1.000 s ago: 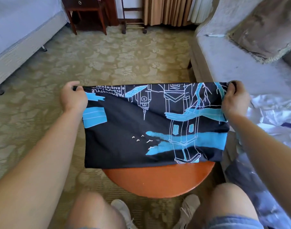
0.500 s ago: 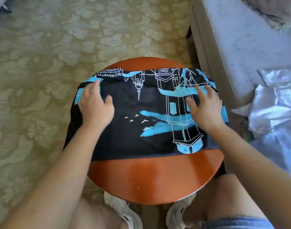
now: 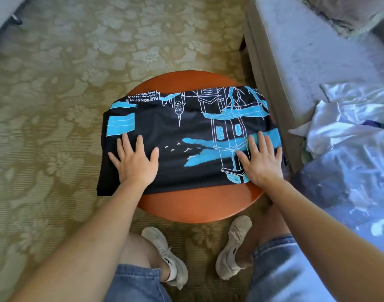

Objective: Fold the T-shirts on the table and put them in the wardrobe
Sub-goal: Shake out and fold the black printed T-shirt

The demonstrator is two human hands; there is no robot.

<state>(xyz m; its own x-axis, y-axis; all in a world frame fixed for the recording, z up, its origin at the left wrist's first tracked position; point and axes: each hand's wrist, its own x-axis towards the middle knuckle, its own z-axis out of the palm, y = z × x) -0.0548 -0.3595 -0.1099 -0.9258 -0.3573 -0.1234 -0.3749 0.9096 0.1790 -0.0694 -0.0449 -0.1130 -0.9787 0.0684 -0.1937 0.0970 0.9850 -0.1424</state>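
1. Black fabric with a blue and white print identifies the T-shirt (image 3: pixel 186 131) in the head view. It lies folded into a wide rectangle across the round, reddish-brown tabletop (image 3: pixel 197 203). Its left end hangs past the tabletop's left rim and its right end reaches the right rim. The near part of the tabletop is bare.
2. Left hand (image 3: pixel 135 164): palm down on the shirt over the left side of the tabletop. The grip is apart, with fingers straight and spread, and holds nothing.
3. Right hand (image 3: pixel 260 162): palm down on the shirt over the right side of the tabletop. The grip is likewise apart, with fingers flat on the print.
4. Progress, as a judgement: a first fold is made and is being pressed flat. The rectangle is wider than the tabletop, so at least one further fold across is probably required.
5. Work left: a heap of pale garments (image 3: pixel 350 118) lies on the sofa (image 3: pixel 306 62), to the right of the tabletop. Whether these are T-shirts cannot be told.
6. Containers: the wardrobe is not in view, so its contents cannot be reported. No other container shows around the tabletop.
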